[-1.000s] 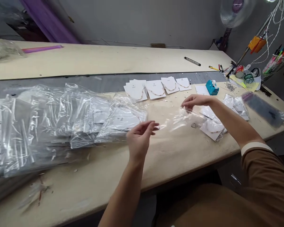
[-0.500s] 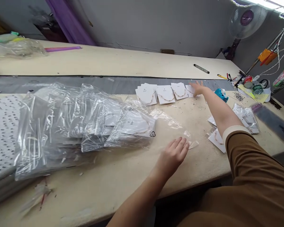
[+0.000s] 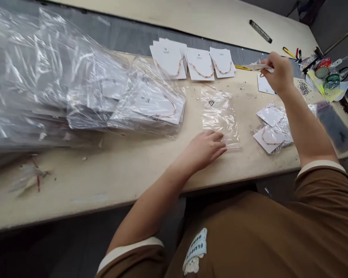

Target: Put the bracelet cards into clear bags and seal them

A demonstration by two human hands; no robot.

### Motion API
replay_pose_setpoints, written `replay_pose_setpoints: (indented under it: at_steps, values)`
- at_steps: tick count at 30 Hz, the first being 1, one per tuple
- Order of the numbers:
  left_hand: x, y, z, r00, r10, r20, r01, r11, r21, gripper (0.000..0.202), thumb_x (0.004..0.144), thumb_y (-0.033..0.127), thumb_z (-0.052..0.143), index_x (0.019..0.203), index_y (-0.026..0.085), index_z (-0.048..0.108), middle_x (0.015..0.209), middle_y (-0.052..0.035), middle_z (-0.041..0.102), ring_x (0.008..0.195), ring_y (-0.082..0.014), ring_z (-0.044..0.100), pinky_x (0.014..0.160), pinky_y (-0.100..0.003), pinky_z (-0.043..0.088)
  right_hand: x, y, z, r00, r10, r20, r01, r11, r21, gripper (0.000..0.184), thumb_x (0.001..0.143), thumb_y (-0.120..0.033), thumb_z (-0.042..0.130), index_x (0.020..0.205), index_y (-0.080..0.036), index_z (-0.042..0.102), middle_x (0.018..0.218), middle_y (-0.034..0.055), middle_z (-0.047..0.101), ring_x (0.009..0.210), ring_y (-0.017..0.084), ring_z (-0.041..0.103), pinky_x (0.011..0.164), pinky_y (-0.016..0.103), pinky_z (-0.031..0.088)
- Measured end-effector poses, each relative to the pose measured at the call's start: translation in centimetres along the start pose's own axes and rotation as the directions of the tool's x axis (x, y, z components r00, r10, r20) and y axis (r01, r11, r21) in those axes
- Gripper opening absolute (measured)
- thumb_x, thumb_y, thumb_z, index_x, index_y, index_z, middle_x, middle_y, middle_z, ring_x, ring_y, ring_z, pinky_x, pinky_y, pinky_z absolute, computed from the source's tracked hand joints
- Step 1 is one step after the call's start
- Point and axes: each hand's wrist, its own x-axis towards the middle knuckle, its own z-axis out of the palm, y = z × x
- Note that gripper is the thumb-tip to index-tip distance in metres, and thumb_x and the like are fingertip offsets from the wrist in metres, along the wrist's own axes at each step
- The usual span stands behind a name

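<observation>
My left hand (image 3: 207, 150) lies palm down with its fingers stretched over the near end of a clear plastic bag (image 3: 219, 110), which is flat on the table. Raised at the right, my right hand (image 3: 279, 73) pinches a thin white necklace card (image 3: 256, 67), seen nearly edge-on. Between the hands and the back strip stand groups of white cards (image 3: 199, 58) with beaded necklaces across them. Another white card (image 3: 265, 85) lies below my right hand. Bagged cards (image 3: 269, 139) are beside my right forearm.
A large heap of cards in clear bags (image 3: 84, 77) covers the left. At the back right lie a black marker (image 3: 260, 31) and a yellow cutter (image 3: 289, 52). Small dark bits (image 3: 304, 88), a bottle (image 3: 332, 80) and a dark pouch (image 3: 338, 123) are at the right.
My right hand has taken the rightmost card from the row and lifted it back to the right. The bag under my left hand now lies straighter. The view has tilted downward.
</observation>
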Motion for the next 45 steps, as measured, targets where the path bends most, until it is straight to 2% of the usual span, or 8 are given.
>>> replay_pose_setpoints:
  at_steps: [4, 8, 12, 19, 27, 36, 41, 45]
  values:
    - [0.1, -1.0, 0.6, 1.000, 0.012, -0.005, -0.012, 0.999, -0.041, 0.025, 0.099, 0.032, 0.060, 0.117, 0.022, 0.073, 0.139, -0.0094, 0.063, 0.128, -0.0310, 0.056, 0.104, -0.046, 0.049, -10.9, -6.3, -2.4, 0.961, -0.013, -0.275, 0.090, 0.959, 0.270, 0.020, 0.099, -0.038, 0.059, 0.086, -0.024, 0.053, 0.100, 0.0085, 0.074, 0.123, 0.025, 0.068, 0.097, 0.043, 0.057]
    - [0.2, -1.3, 0.9, 1.000, -0.019, 0.012, 0.020, 0.999, -0.036, 0.031, 0.095, 0.036, 0.066, 0.120, 0.020, 0.071, 0.138, -0.0108, 0.064, 0.123, -0.0326, 0.058, 0.101, -0.048, 0.050, -21.4, -10.6, -1.1, 0.985, -0.137, -0.103, 0.166, 0.910, 0.379, 0.019, 0.096, -0.033, 0.063, 0.082, -0.027, 0.053, 0.127, 0.0073, 0.073, 0.115, 0.025, 0.073, 0.085, 0.042, 0.065]
    - [0.5, -1.5, 1.1, 0.998, -0.028, -0.059, 0.024, 0.997, -0.069, 0.029, 0.097, 0.037, 0.060, 0.115, 0.019, 0.073, 0.129, -0.0110, 0.068, 0.116, -0.0291, 0.061, 0.101, -0.045, 0.051, -26.9, -11.4, 1.2, 0.937, -0.350, 0.005, 0.327, 0.881, 0.343, 0.021, 0.098, -0.018, 0.051, 0.079, -0.026, 0.055, 0.133, 0.0050, 0.071, 0.115, 0.023, 0.073, 0.088, 0.043, 0.065]
    - [0.8, -2.1, 2.0, 0.980, -0.081, -0.181, 0.062, 0.992, -0.110, 0.026, 0.098, 0.025, 0.053, 0.095, 0.017, 0.077, 0.113, -0.0098, 0.074, 0.101, -0.0245, 0.067, 0.088, -0.039, 0.055, -27.9, -11.8, 1.6, 0.862, -0.506, -0.018, 0.502, 0.850, 0.160, 0.031, 0.100, -0.011, 0.044, 0.075, -0.022, 0.058, 0.133, 0.0077, 0.069, 0.120, 0.022, 0.071, 0.094, 0.038, 0.065]
    - [0.8, -1.4, 1.2, 0.986, -0.081, -0.147, 0.063, 0.991, -0.122, 0.022, 0.091, 0.035, 0.067, 0.099, 0.016, 0.076, 0.110, -0.0098, 0.072, 0.102, -0.0261, 0.064, 0.087, -0.038, 0.053, -28.2, -11.8, 2.0, 0.896, -0.444, 0.012, 0.431, 0.874, 0.225, 0.030, 0.100, -0.012, 0.047, 0.076, -0.024, 0.062, 0.133, 0.0047, 0.069, 0.120, 0.022, 0.071, 0.097, 0.038, 0.064]
    - [0.7, -1.8, 2.1, 0.965, -0.108, -0.239, 0.101, 0.994, -0.039, 0.031, 0.099, 0.022, 0.048, 0.089, 0.015, 0.077, 0.101, -0.0078, 0.077, 0.091, -0.0233, 0.071, 0.078, -0.034, 0.054, -28.5, -11.7, 2.2, 0.904, -0.427, 0.005, 0.415, 0.882, 0.222, 0.032, 0.101, -0.013, 0.043, 0.076, -0.024, 0.060, 0.135, 0.0050, 0.068, 0.122, 0.020, 0.070, 0.098, 0.040, 0.064]
    - [0.6, -1.7, 2.3, 0.959, -0.095, -0.266, 0.095, 0.995, -0.010, 0.034, 0.102, 0.026, 0.046, 0.096, 0.015, 0.077, 0.102, -0.0079, 0.078, 0.092, -0.0223, 0.074, 0.078, -0.032, 0.056, -28.1, -12.4, 2.2, 0.856, -0.497, -0.139, 0.513, 0.849, 0.128, 0.031, 0.099, -0.011, 0.048, 0.072, -0.024, 0.054, 0.134, 0.0071, 0.070, 0.125, 0.022, 0.068, 0.096, 0.040, 0.064]
    - [0.6, -1.2, 2.3, 0.955, -0.089, -0.283, 0.086, 0.996, -0.021, 0.034, 0.103, 0.027, 0.046, 0.100, 0.016, 0.077, 0.103, -0.0090, 0.078, 0.093, -0.0226, 0.074, 0.080, -0.033, 0.056, -26.6, -13.6, 2.3, 0.816, -0.571, -0.095, 0.568, 0.821, -0.054, 0.033, 0.102, -0.015, 0.046, 0.071, -0.023, 0.055, 0.130, 0.0058, 0.072, 0.123, 0.021, 0.069, 0.092, 0.037, 0.064]
